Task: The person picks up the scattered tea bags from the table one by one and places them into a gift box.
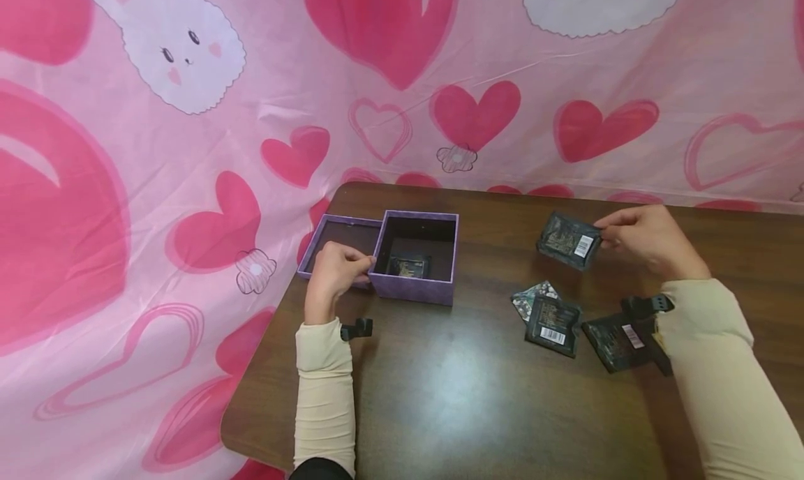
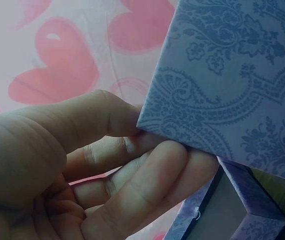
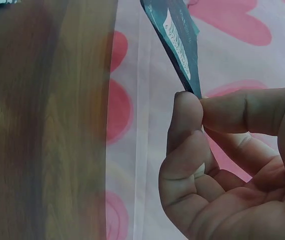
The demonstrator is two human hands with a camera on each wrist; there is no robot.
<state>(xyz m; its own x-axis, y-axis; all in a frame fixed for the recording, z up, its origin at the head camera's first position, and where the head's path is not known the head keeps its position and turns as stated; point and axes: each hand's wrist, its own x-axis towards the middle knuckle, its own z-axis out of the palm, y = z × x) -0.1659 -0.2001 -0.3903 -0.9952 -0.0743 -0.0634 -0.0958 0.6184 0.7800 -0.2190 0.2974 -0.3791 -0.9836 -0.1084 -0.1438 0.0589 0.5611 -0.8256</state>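
My right hand (image 1: 650, 239) pinches a dark flat packet (image 1: 567, 241) by its edge, between thumb and finger, raised over the table. In the right wrist view this packet (image 3: 175, 42) shows nearly edge-on, with a white barcode label. My left hand (image 1: 335, 271) holds the near left corner of an open purple box (image 1: 412, 289). Paisley-like patterning covers the box's outer wall (image 2: 222, 85) in the left wrist view, where my thumb and fingertips meet its corner. A similar dark packet (image 1: 410, 266) lies inside the box, on its black bottom.
Left of the box lies its purple-rimmed lid (image 1: 348, 232), partly behind my left hand. Several packets lie on the brown table (image 1: 440, 396): a dark one (image 1: 554, 326) overlapping a patterned one (image 1: 530, 297), and another dark packet (image 1: 618, 342) near my right sleeve. A pink heart-print cloth (image 1: 389, 138) hangs behind.
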